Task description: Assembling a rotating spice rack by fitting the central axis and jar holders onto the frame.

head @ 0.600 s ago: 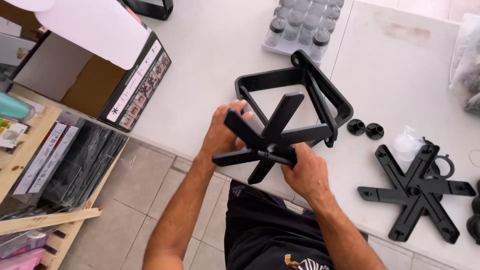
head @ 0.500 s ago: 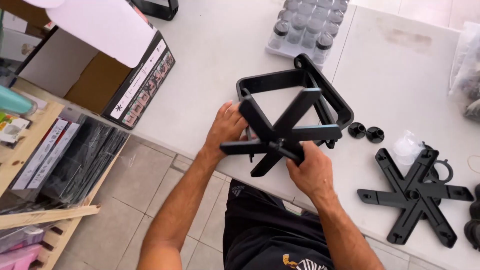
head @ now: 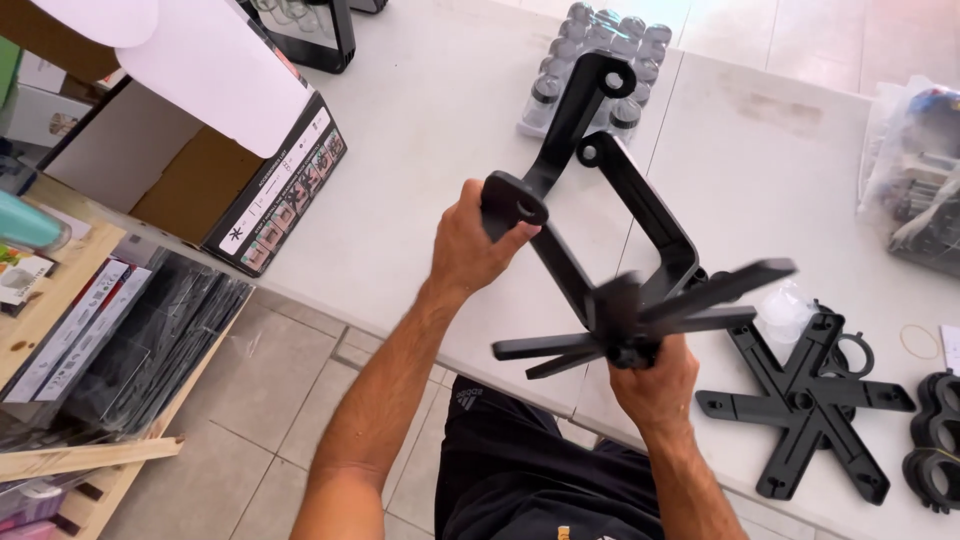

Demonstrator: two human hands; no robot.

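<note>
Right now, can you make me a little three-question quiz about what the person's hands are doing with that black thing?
1. True or false: the black frame lies flat on the white table.
2. Which hand grips the star-shaped hub from below? A left, B right.
3. What lies on the table right of the right hand?

Key: 1 false, it is lifted. 2 B; the left hand holds a frame bar. 3 A second black star-shaped piece.

Two black star-shaped brackets: one above the right hand's fingers, one lying right of them. One cardboard box sits left of the left hand's fingers.
</note>
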